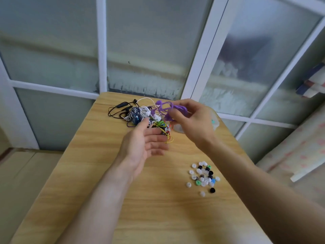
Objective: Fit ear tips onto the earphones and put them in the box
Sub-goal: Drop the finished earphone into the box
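Observation:
My right hand pinches a bundle of purple earphones and holds it lifted above a tangled pile of earphones in black, white, green and yellow at the far middle of the wooden table. My left hand hovers palm-up with straight fingers just below and in front of the pile, holding nothing. A scatter of loose ear tips, white, black, green and blue, lies on the table's right side near my right forearm. No box is clearly visible.
A clear plastic bag lies behind my right hand at the table's right edge. Frosted glass panels in white frames stand right behind the table. A patterned bed or cushion is on the right.

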`<state>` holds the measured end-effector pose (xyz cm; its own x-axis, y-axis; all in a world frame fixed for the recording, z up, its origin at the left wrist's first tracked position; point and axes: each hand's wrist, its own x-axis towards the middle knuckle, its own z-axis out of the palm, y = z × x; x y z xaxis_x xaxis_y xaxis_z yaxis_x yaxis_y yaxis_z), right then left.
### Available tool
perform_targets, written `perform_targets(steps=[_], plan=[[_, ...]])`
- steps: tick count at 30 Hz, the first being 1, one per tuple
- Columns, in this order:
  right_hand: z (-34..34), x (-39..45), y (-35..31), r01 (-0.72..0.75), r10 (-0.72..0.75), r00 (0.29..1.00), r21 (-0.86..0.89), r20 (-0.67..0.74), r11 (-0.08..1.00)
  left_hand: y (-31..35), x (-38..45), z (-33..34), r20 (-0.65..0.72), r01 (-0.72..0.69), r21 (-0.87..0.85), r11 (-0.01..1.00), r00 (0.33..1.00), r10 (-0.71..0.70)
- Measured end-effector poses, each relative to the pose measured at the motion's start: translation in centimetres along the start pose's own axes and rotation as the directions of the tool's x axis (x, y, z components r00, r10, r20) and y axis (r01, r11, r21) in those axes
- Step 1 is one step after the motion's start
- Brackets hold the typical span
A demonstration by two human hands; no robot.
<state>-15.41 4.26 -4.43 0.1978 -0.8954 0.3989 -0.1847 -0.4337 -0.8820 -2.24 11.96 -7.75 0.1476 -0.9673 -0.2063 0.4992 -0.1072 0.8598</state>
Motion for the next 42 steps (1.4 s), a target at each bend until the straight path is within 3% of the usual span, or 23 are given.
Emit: perform_targets(steps=[2, 5, 8, 11, 14, 17, 20, 22, 26, 30, 33, 38, 40, 42], plan=[[-0.9, -2.4, 0.2, 0.05, -0.05, 0.998, -0.017, -0.026, 0.999, -0.6, -0.5, 0.7, 0.124, 0.112, -0.1, 0.989, 0.987, -0.099], [-2.2, -7.0, 1.2, 0.192, -0.203, 0.979, -0.252, -0.019, 0.948, -2.1, -1.1, 1.9, 0.202, 0.161, -0.113, 0.98, 0.97, -0.136], [-3.3, -10.7, 2.8, 0.351, -0.338, 0.935, -0.397, 0.105, 0.848, -4.1, -1.8, 2.9, 0.107, 0.147, -0.002, 0.989, 0.983, -0.146], [-4.2, -12.8, 3.5, 0.369, -0.296, 0.924, -0.366, 0.241, 0.854, -5.6, -2.4, 3.1, 0.005, 0.085, 0.153, 0.984, 0.996, -0.087], [-5.3, -14.1, 3.0, 0.347, -0.252, 0.917, -0.309, 0.308, 0.885, -5.9, -3.0, 3.3, 0.008, 0.065, 0.158, 0.985, 0.998, -0.068], [-6.0, -14.5, 2.4, 0.26, -0.242, 0.965, -0.227, 0.105, 0.938, -5.7, -3.4, 3.2, 0.063, 0.033, 0.186, 0.982, 0.997, -0.045], [-6.2, -14.1, 3.0, -0.006, 0.004, 1.0, -0.096, -0.017, 0.995, -5.8, -3.7, 3.2, 0.181, 0.027, 0.279, 0.96, 0.98, -0.08], [-6.4, -13.7, 3.4, -0.135, 0.134, 0.99, 0.022, 0.055, 0.991, -5.7, -4.1, 3.2, 0.266, 0.038, 0.327, 0.944, 0.955, -0.13], [-7.3, -13.4, 3.5, -0.278, 0.231, 0.941, 0.174, 0.249, 0.945, -6.0, -4.9, 3.2, 0.395, 0.069, 0.41, 0.909, 0.886, -0.245], [-8.2, -13.3, 3.9, -0.245, 0.207, 0.942, 0.119, 0.262, 0.962, -6.4, -5.1, 3.2, 0.378, 0.02, 0.517, 0.856, 0.892, -0.249], [-8.6, -13.2, 4.0, -0.306, 0.269, 0.938, 0.159, 0.218, 0.939, -6.7, -5.1, 3.0, 0.362, -0.049, 0.591, 0.806, 0.908, -0.21], [-8.2, -13.3, 3.7, -0.283, 0.258, 0.952, 0.158, 0.163, 0.946, -6.9, -5.0, 3.2, 0.335, -0.127, 0.505, 0.854, 0.94, -0.058], [-8.3, -13.0, 3.2, -0.258, 0.238, 0.957, 0.111, 0.167, 0.96, -6.8, -4.9, 3.3, 0.264, -0.13, 0.469, 0.874, 0.965, 0.002], [-8.9, -12.2, 3.6, -0.221, 0.221, 0.972, -0.009, 0.083, 0.975, -6.6, -4.7, 3.2, 0.199, -0.129, 0.45, 0.884, 0.979, 0.042]])
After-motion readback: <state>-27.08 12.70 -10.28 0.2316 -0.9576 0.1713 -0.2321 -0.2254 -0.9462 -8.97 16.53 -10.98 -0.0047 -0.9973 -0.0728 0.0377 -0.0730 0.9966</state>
